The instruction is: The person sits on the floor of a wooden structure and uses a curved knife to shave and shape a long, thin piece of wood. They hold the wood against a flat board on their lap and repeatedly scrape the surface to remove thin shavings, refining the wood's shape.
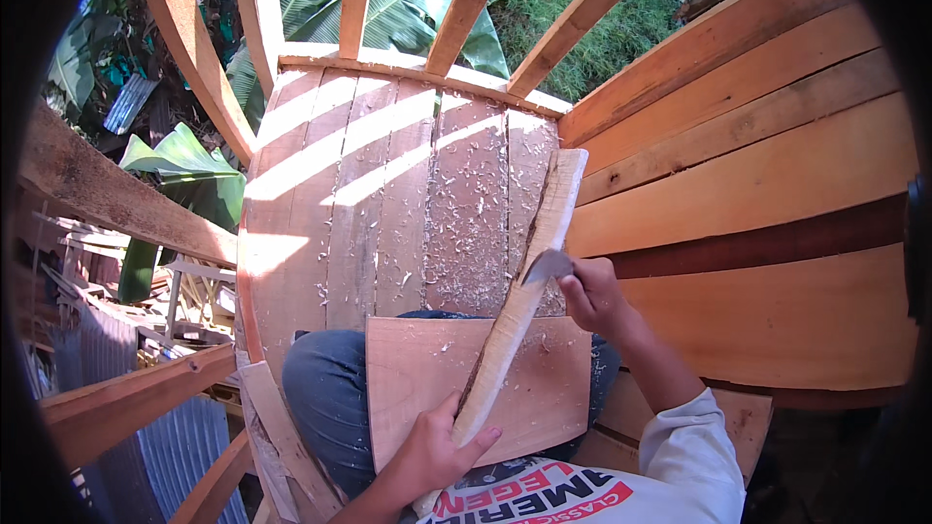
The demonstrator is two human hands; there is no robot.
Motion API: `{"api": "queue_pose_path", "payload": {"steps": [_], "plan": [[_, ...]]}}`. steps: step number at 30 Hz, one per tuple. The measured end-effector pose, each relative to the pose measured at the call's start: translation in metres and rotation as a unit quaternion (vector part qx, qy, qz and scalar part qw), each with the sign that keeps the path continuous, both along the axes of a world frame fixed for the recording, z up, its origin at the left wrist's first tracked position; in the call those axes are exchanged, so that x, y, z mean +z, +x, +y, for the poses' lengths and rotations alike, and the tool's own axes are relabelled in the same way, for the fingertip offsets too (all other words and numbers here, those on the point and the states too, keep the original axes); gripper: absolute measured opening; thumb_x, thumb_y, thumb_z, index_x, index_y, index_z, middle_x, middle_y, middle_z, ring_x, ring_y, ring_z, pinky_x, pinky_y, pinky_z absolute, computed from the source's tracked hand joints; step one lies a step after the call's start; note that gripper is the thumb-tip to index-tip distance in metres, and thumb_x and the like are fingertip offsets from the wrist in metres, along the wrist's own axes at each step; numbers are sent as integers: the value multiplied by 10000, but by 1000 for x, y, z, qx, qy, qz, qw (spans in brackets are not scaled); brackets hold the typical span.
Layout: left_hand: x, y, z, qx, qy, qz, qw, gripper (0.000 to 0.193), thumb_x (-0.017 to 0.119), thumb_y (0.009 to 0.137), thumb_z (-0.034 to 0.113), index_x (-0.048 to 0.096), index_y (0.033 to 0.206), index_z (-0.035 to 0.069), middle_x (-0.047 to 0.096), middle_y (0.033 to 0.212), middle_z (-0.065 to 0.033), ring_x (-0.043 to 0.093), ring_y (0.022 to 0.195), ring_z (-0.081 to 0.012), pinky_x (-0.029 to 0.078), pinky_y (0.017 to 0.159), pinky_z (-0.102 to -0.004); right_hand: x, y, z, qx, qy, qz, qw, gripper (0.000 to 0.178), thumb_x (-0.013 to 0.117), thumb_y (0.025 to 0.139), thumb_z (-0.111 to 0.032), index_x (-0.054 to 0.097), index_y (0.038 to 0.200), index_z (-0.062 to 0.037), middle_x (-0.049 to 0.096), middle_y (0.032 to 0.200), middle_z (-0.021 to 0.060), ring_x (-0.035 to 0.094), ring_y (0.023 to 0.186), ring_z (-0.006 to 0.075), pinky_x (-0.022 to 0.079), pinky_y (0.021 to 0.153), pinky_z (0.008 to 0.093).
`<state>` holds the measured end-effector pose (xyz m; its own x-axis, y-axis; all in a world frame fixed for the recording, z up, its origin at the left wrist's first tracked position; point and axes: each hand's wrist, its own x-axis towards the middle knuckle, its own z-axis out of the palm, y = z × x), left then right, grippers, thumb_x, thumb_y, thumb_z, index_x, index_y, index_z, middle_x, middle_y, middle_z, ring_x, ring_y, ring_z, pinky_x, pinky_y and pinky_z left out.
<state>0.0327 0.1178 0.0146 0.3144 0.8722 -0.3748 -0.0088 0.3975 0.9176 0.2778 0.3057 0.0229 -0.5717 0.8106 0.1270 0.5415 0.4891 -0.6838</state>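
Observation:
A long, pale strip of wood with rough dark bark along one edge lies aslant, its near end by my belly and its far end toward the right wall. My left hand is closed round the near end, thumb along its side. In my right hand is a knife with a short, broad grey blade; the fist hides its handle. The blade rests against the strip around its middle. Beneath the strip, a flat wooden board lies across my lap.
Curled shavings litter the plank floor ahead. On the right rises a plank wall. Upright wooden posts stand along the far edge, with banana leaves behind. Corrugated metal sheets and scrap timber lie lower left, outside.

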Motion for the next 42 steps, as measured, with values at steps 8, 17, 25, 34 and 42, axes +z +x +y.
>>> {"api": "queue_pose_path", "payload": {"steps": [8, 17, 25, 34, 42], "plan": [[-5, 7, -5, 29, 21, 14, 999, 480, 723, 837, 262, 540, 1127, -74, 635, 828, -87, 586, 792, -148, 490, 712, -316, -2, -10, -20, -123, 29, 7, 992, 439, 528, 962, -423, 635, 806, -27, 542, 548, 148, 606, 525, 294, 431, 509, 382], [5, -1, -25, -39, -57, 48, 996, 275, 743, 805, 174, 533, 914, 34, 485, 699, 31, 464, 620, -59, 398, 554, -237, -6, 31, -10, -226, -47, 103, 968, 456, 526, 964, -428, 650, 790, -25, 558, 546, 158, 599, 512, 336, 444, 493, 420], [25, -4, -50, -7, -39, 76, 996, 264, 735, 784, 117, 513, 902, 36, 476, 697, 32, 438, 627, -57, 375, 558, -231, -1, 34, -40, -130, 42, 108, 985, 468, 527, 954, -464, 657, 781, -49, 567, 554, 156, 615, 543, 352, 479, 535, 437], [45, 5, -72, 0, -13, 154, 988, 264, 720, 744, 41, 519, 916, 31, 490, 689, 23, 475, 627, -67, 389, 548, -235, 4, 42, -58, -191, 48, 144, 970, 502, 518, 957, -465, 663, 759, -27, 574, 548, 165, 619, 542, 357, 477, 518, 432], [50, -15, -86, 13, -18, 171, 985, 277, 701, 706, 5, 513, 907, 37, 504, 724, 4, 499, 641, -79, 408, 552, -257, 13, 6, -66, -176, 100, 203, 958, 487, 524, 957, -442, 656, 775, -10, 566, 525, 165, 629, 525, 342, 490, 498, 439]]}}
